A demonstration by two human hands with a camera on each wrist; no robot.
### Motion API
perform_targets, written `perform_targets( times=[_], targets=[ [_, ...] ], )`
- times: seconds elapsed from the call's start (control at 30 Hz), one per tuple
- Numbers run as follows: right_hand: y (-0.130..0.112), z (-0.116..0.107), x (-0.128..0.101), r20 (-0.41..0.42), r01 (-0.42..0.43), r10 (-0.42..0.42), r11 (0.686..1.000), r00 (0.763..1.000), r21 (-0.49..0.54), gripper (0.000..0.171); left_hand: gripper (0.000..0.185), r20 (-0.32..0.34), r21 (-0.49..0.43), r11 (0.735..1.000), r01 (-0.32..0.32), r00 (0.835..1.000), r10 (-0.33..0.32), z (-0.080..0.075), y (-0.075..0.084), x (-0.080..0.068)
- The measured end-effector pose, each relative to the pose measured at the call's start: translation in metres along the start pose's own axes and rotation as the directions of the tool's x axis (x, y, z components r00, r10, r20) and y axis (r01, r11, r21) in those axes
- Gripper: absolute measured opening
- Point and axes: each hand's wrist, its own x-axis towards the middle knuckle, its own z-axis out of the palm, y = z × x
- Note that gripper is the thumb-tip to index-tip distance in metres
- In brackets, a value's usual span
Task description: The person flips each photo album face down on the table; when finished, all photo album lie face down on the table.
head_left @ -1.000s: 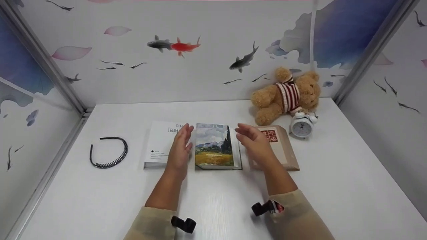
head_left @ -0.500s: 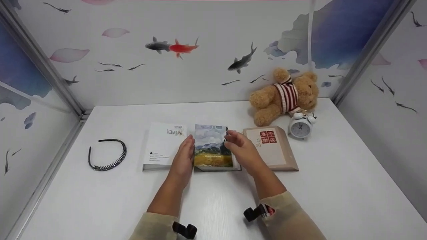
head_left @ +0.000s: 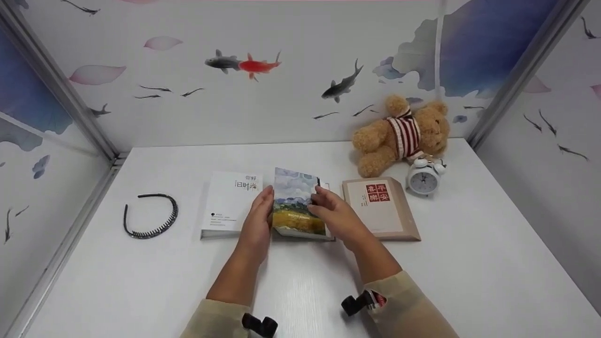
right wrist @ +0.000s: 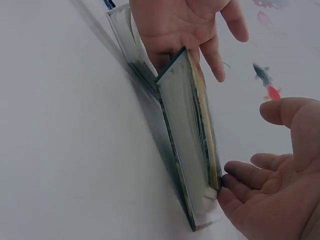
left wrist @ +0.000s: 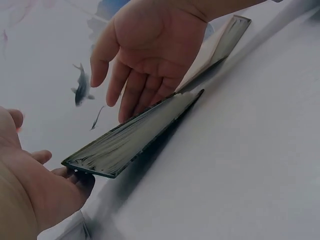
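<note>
A photo album (head_left: 296, 202) with a painted landscape cover lies tilted between my hands, its left side raised off the table. My left hand (head_left: 256, 225) is at that raised side; in the left wrist view its fingertips (left wrist: 82, 177) reach under the edge while the thumb stands free. Along the right side, my right hand (head_left: 342, 218) touches the cover's edge with its fingers, the thumb off the album in the right wrist view. Page edges (right wrist: 185, 120) show between the covers. A white book (head_left: 225, 202) lies left of the album, a brown-edged book (head_left: 387, 213) right of it.
A dark toothed headband (head_left: 173, 218) lies at the far left. At the back right, a teddy bear (head_left: 406, 136) in a striped sweater lies on its side, with a white alarm clock (head_left: 423, 178) in front. Patterned panels (head_left: 300, 112) border the white table (head_left: 300, 291).
Both hands have come inward to the album's sides, the right hand leaving the space above the brown-edged book. The album's left side has risen from the table.
</note>
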Motion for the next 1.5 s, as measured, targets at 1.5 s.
perform_targets(
  times=[1.5],
  targets=[
    [-0.029, -0.017, -0.014, -0.182, 0.183, -0.153, 0.970, 0.971, 0.160, 0.057, 0.071, 0.160, -0.044, 0.996, 0.082, 0.984, -0.074, 0.008, -0.008, -0.004]
  ],
)
